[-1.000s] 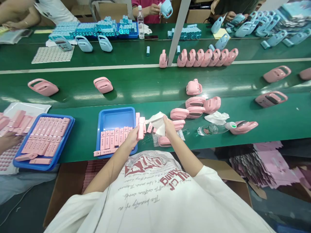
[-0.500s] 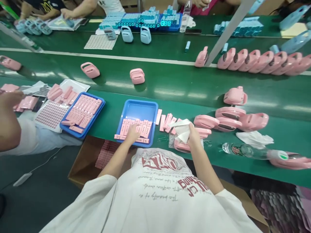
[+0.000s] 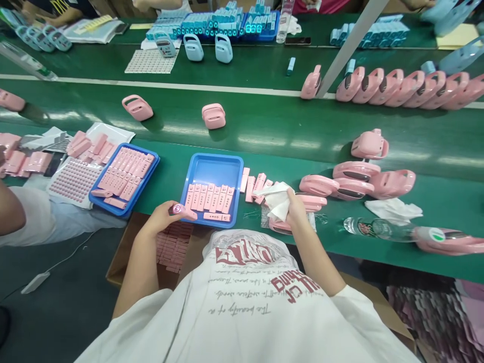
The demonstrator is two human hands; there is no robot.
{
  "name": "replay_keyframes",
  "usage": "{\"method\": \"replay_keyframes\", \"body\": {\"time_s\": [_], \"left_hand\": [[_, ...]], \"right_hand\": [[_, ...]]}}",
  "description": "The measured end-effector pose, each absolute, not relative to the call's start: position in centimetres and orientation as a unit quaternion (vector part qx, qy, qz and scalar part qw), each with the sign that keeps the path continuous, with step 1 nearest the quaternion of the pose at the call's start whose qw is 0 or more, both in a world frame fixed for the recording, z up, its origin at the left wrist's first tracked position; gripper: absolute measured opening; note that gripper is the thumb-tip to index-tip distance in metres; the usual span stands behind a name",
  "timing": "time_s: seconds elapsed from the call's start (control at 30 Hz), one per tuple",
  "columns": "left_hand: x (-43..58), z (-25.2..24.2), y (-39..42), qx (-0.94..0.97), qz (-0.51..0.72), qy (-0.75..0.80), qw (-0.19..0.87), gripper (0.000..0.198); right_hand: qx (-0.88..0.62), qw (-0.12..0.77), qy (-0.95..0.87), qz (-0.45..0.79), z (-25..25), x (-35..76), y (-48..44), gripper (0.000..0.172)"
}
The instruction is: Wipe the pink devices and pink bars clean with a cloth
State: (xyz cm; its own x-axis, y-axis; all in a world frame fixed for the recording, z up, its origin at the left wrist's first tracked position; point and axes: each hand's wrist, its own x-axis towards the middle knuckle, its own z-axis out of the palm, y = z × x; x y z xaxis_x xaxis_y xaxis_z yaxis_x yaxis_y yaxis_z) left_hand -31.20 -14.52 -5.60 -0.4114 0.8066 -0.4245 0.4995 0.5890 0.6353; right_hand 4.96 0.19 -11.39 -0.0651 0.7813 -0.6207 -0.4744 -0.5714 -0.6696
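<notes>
Head camera caught a pink bar (image 3: 184, 211) held sideways, its long axis running left to right and its free end aimed at the blue tray (image 3: 212, 162) just past the fingertips. The left hand (image 3: 161, 219) pinched it at one end (fingers curled around it). The right hand (image 3: 297, 212), well apart, was clenched on a white cloth (image 3: 277, 198) over a pink casing (image 3: 282, 228).
</notes>
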Motion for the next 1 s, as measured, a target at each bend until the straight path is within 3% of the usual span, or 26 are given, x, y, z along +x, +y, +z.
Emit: {"method": "replay_keyframes", "body": {"time_s": [0.1, 0.2, 0.27, 0.4, 0.5, 0.57, 0.67, 0.83, 0.9, 1.0], "left_hand": [[-29.1, -4.0, -12.9, 0.309, 0.467, 0.688, 0.462, 0.037], [-24.6, -3.4, -10.5, 0.267, 0.572, 0.593, 0.5, 0.042], [-20.7, -3.2, -8.9, 0.209, 0.616, 0.525, 0.549, 0.044], [-14.2, -2.3, -6.5, 0.119, 0.586, 0.477, 0.645, 0.037], [-12.5, -1.6, -5.8, 0.129, 0.53, 0.519, 0.658, 0.027], [-12.6, -1.3, -5.8, 0.141, 0.495, 0.523, 0.679, 0.033], [-12.9, -0.8, -6.3, 0.145, 0.465, 0.507, 0.712, 0.052], [-12.6, -0.2, -7.3, 0.121, 0.463, 0.43, 0.765, 0.025], [-12.5, -0.1, -7.4, 0.12, 0.494, 0.448, 0.736, 0.029], [-12.3, 0.1, -7.1, 0.09, 0.498, 0.454, 0.733, 0.037]], "right_hand": [[-0.508, 0.422, -0.151, 0.736, -10.8, 4.1, -0.5, 0.029], [-0.493, 0.415, -0.208, 0.736, -9.2, 2.4, -1.5, 0.03], [-0.455, 0.434, -0.342, 0.698, -7.7, 1.1, -2.2, 0.036], [-0.327, 0.428, -0.623, 0.567, -4.6, -0.4, -3.2, 0.046], [-0.199, 0.346, -0.795, 0.457, -3.5, -0.3, -3.5, 0.04], [-0.121, 0.288, -0.87, 0.38, -3.5, 0.3, -3.0, 0.038], [-0.203, 0.332, -0.835, 0.389, -4.1, 1.5, -1.0, 0.037], [-0.493, 0.512, -0.458, 0.534, -5.0, 3.0, 1.7, 0.049], [-0.501, 0.526, -0.387, 0.568, -5.0, 3.1, 1.6, 0.05], [-0.48, 0.506, -0.426, 0.576, -4.5, 3.1, 0.7, 0.049]]}}
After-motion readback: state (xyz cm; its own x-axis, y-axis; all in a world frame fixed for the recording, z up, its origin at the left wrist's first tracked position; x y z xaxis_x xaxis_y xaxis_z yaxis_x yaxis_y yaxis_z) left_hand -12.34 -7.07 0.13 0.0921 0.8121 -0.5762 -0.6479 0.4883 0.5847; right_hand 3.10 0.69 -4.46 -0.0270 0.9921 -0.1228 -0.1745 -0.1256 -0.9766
